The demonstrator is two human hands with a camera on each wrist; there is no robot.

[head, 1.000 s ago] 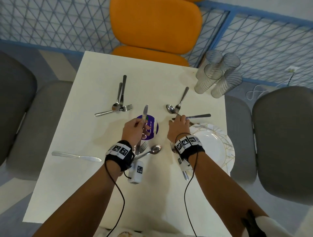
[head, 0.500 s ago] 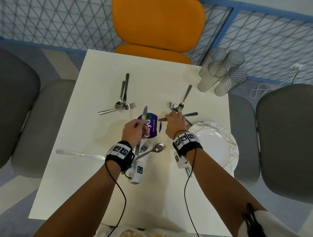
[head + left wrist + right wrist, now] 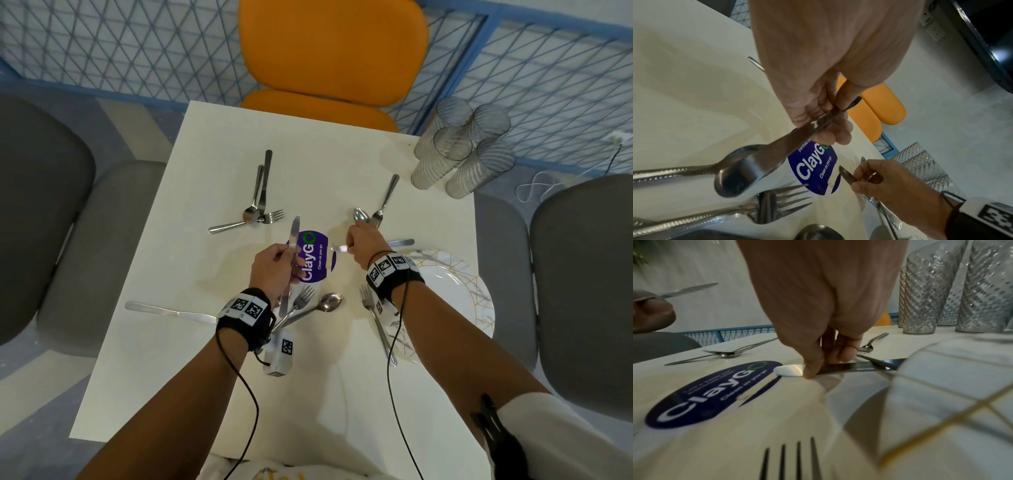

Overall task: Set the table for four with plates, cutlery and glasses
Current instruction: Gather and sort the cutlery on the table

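My left hand (image 3: 286, 255) grips a table knife (image 3: 294, 233) by the handle, its blade pointing away over the purple sticker (image 3: 317, 257). In the left wrist view the fingers (image 3: 818, 113) pinch this knife (image 3: 795, 139). My right hand (image 3: 350, 245) pinches a second knife (image 3: 400, 242) near its blade, low over the table, lying crosswise. The right wrist view shows thumb and fingers (image 3: 812, 369) on that knife (image 3: 851, 368), with its tip toward the sticker. A stack of white plates (image 3: 459, 291) lies at the right edge. Several glasses (image 3: 459, 150) stand at the far right corner.
A fork (image 3: 301, 298) and spoon (image 3: 329, 303) lie under my left wrist, another fork (image 3: 376, 325) beside the plates, a knife (image 3: 168, 311) at the left. A spoon, knife and fork (image 3: 257, 205) lie far left, a spoon (image 3: 361, 216) and fork (image 3: 385, 198) far right. Chairs surround the table.
My right hand has slid its knife leftward toward the sticker, so the blade tip now shows past the fingers. The left hand keeps hold of its knife.
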